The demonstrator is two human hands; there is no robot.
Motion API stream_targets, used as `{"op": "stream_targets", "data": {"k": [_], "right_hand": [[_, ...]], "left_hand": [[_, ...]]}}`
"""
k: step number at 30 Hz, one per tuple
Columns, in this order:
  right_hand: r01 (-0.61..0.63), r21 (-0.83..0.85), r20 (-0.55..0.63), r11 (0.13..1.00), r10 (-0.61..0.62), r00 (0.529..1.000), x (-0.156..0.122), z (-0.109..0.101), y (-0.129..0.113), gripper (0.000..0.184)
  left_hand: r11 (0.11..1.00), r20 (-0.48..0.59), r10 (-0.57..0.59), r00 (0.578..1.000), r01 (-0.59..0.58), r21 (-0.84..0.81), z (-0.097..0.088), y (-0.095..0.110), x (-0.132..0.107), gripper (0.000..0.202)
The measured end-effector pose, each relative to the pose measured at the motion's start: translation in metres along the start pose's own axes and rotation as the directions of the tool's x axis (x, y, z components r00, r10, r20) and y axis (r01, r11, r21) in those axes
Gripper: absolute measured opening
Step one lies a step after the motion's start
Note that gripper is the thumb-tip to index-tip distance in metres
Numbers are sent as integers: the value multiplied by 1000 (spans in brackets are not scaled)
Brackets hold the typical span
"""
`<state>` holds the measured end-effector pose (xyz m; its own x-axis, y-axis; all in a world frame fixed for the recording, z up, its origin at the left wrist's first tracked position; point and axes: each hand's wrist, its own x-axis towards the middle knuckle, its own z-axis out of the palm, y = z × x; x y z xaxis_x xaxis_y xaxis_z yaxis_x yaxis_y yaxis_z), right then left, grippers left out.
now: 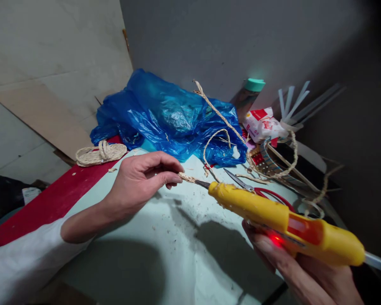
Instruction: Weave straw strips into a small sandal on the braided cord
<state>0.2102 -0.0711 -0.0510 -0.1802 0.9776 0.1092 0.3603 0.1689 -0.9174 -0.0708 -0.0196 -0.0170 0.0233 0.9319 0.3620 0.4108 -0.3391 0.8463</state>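
Note:
My left hand pinches a small piece of braided straw between thumb and fingers, above the table. Wrapped around the grip of a yellow hot glue gun is my right hand; a red light glows by its thumb. The gun's dark nozzle points left and meets the free end of the braid, and a glue stick juts from its rear. Behind the gun lie scissors with red handles, partly covered by it. A small woven straw sandal rests at the left on red cloth.
A crumpled blue plastic bag fills the table's back. Braided straw cord loops across it to the right. Beside it stand a bottle with a teal cap, a pink-white packet and several glue sticks. Straw scraps dot the pale tabletop.

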Motion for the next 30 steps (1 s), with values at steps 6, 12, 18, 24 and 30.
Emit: {"op": "stream_targets", "data": {"k": [6,12,18,24,30], "right_hand": [[25,-10,0,1000,-25,1000,4,2,-3,30],[43,-17,-26,999,-43,999,3,2,2,31],[45,31,-37,998,-44,998,1,1,6,34],[70,45,-22,997,-69,997,5,2,1,28],[87,-45,31,995,-86,996,7,-2,-1,23]], "left_hand": [[999,-32,-40,999,40,11,0,1,1,9],[998,-42,-56,998,56,-4,-1,1,0,11],[998,-48,-57,997,57,9,-1,2,-1,12],[999,-46,-50,998,50,14,-2,1,-1,13],[999,-63,-37,997,37,-15,-1,0,-1,13]]}}
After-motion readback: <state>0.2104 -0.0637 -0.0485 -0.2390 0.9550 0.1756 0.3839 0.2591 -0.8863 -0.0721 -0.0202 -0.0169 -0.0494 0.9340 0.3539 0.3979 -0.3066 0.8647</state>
